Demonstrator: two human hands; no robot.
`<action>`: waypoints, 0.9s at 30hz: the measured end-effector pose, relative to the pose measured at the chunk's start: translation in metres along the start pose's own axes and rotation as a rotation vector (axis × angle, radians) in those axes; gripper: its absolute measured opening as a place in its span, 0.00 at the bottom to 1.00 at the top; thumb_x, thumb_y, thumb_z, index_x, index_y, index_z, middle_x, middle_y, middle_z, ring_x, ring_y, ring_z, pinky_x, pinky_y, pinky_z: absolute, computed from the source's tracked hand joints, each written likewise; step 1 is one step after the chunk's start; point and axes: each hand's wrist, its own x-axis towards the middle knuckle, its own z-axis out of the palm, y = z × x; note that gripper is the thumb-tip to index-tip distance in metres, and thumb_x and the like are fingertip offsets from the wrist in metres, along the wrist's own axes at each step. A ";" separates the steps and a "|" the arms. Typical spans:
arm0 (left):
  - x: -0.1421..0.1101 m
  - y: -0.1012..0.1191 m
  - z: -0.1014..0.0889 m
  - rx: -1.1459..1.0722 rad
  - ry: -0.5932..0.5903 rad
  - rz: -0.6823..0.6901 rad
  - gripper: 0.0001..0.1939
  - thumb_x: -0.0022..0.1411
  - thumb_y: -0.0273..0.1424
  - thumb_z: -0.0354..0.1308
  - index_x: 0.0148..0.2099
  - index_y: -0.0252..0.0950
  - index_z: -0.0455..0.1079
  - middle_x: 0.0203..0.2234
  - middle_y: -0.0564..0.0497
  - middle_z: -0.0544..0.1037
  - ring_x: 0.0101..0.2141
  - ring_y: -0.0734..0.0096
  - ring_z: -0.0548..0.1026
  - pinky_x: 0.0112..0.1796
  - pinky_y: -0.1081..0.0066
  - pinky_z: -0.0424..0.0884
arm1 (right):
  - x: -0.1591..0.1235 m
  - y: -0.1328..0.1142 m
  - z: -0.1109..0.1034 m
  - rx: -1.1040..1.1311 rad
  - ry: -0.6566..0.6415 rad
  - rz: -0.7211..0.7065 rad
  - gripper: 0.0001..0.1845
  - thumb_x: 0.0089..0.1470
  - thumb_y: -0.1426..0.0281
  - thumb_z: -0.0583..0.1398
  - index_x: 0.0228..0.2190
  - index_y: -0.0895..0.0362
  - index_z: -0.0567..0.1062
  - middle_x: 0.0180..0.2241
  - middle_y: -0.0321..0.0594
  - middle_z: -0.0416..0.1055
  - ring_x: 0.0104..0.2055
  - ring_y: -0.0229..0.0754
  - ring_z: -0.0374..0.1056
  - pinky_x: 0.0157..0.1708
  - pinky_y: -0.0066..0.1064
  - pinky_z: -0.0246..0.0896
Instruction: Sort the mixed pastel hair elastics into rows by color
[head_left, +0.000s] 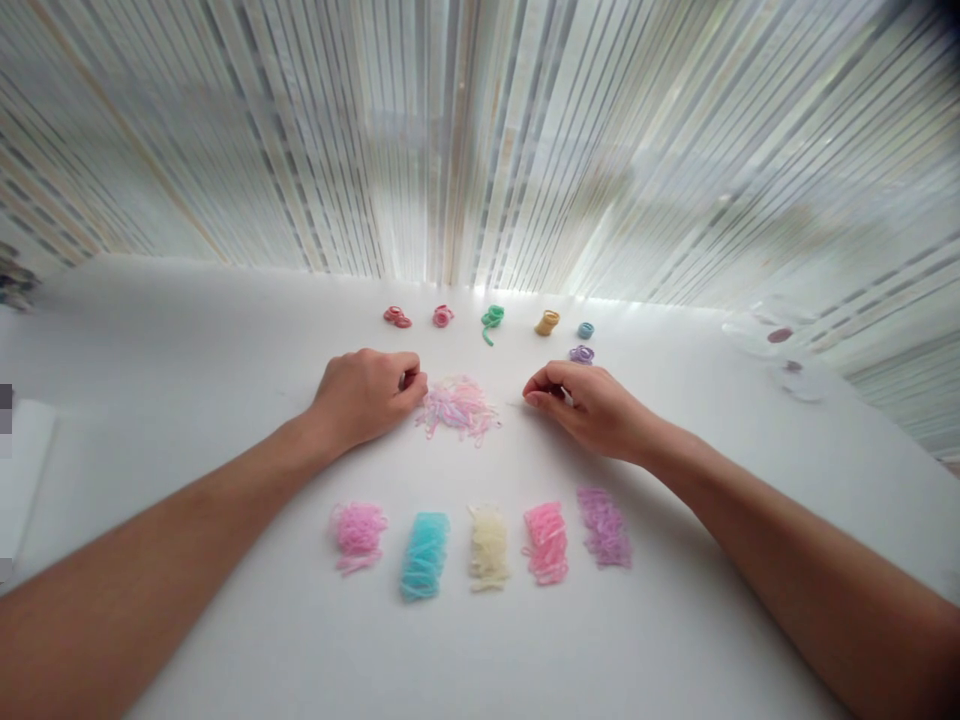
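Observation:
A mixed pile of small pastel elastic bands lies in the middle of the white table. My left hand rests just left of the pile with its fingers curled, touching the pile's edge. My right hand lies to the right of the pile, fingertips pinched together on something too small to name. Nearer me sit sorted heaps in a row: pink, turquoise, cream, brighter pink and purple.
Beyond the hands small groups of thicker bands lie in a row: red, pink, green, yellow, blue, purple. Clear plastic containers stand at the right. A striped curtain hangs behind.

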 end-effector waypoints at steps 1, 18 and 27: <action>0.000 0.000 0.000 -0.003 0.000 0.000 0.19 0.68 0.44 0.48 0.33 0.40 0.75 0.26 0.48 0.81 0.28 0.61 0.76 0.28 0.64 0.54 | -0.001 0.001 0.000 0.005 -0.007 -0.003 0.07 0.62 0.68 0.61 0.34 0.55 0.79 0.30 0.40 0.77 0.28 0.40 0.64 0.30 0.32 0.59; 0.000 0.000 0.000 -0.033 0.001 -0.007 0.19 0.67 0.44 0.48 0.32 0.41 0.73 0.25 0.48 0.79 0.28 0.61 0.73 0.29 0.64 0.52 | -0.002 0.008 -0.001 0.070 -0.070 -0.042 0.08 0.60 0.66 0.63 0.35 0.57 0.80 0.30 0.40 0.77 0.29 0.39 0.66 0.31 0.32 0.61; 0.000 0.002 -0.001 -0.007 -0.001 -0.020 0.20 0.67 0.45 0.47 0.33 0.41 0.74 0.26 0.48 0.79 0.28 0.61 0.73 0.29 0.64 0.52 | -0.002 0.010 0.005 0.017 -0.019 -0.131 0.06 0.63 0.69 0.61 0.35 0.57 0.79 0.31 0.40 0.75 0.30 0.39 0.65 0.32 0.32 0.59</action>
